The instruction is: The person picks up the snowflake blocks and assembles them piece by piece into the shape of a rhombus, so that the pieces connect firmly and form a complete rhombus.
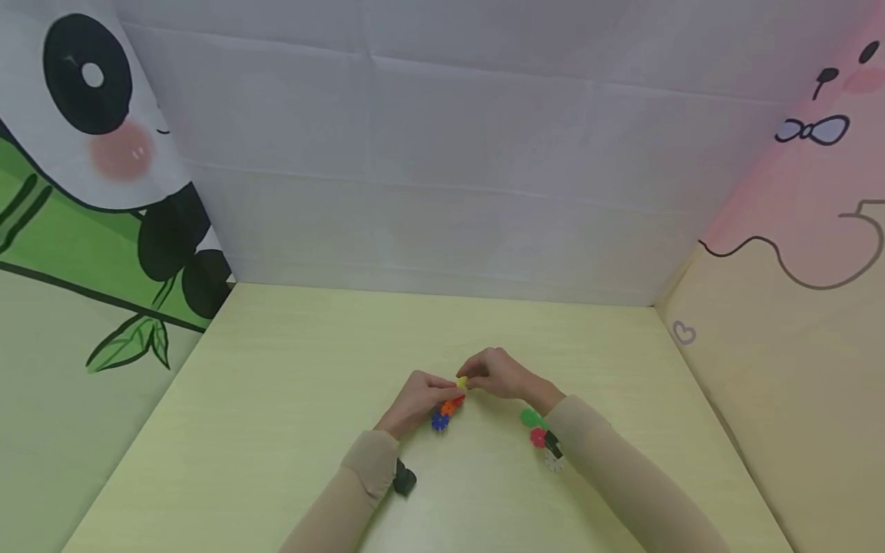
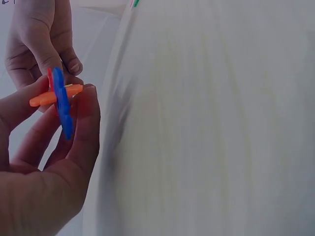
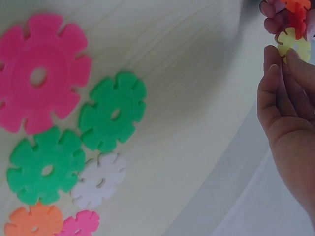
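Note:
In the head view my left hand (image 1: 415, 403) pinches a short chain of joined notched plastic discs. The chain has a blue disc (image 1: 439, 422), an orange disc (image 1: 449, 408) and a red disc (image 1: 459, 400). The left wrist view shows the blue disc (image 2: 62, 108) edge-on, slotted across the orange one (image 2: 42, 100). My right hand (image 1: 503, 375) pinches a yellow notched disc (image 1: 462, 382) between thumb and fingertips. The right wrist view has this yellow disc (image 3: 290, 42) against the red disc (image 3: 297, 22); whether their slots are fully engaged is unclear.
Loose notched discs lie on the table (image 1: 311, 369) by my right forearm: large pink (image 3: 19, 93), green (image 3: 96, 120), another green (image 3: 27, 164), white (image 3: 110, 169), orange (image 3: 17, 221) and small pink (image 3: 88, 221). A pale back wall (image 1: 442, 192) and patterned side walls enclose the table.

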`<action>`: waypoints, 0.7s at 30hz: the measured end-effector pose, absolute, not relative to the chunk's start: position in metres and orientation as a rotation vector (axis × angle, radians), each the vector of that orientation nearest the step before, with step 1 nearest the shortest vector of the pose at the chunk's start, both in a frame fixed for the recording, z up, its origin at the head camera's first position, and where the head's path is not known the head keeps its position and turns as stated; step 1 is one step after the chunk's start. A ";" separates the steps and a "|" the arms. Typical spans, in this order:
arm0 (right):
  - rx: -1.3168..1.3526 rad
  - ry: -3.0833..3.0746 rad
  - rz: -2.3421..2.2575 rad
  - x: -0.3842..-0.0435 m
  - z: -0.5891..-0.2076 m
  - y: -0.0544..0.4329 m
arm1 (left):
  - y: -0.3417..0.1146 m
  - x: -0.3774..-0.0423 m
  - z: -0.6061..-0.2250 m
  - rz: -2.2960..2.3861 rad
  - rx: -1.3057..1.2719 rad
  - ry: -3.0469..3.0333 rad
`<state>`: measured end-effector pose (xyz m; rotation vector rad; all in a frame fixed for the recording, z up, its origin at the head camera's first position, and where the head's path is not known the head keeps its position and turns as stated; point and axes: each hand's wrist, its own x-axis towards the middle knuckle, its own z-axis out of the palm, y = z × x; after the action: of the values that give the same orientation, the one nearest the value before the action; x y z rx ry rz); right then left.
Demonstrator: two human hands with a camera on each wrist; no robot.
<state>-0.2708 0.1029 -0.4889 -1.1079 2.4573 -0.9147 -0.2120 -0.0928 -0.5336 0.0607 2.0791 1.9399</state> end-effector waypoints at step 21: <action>-1.065 2.488 -0.887 -0.275 -0.491 0.111 | -0.091 -0.214 -0.530 1.824 0.005 2.205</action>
<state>-0.2752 0.1106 -0.4906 -1.0651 2.4882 -0.8865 -0.2139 -0.0912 -0.5297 0.0045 2.2051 1.8242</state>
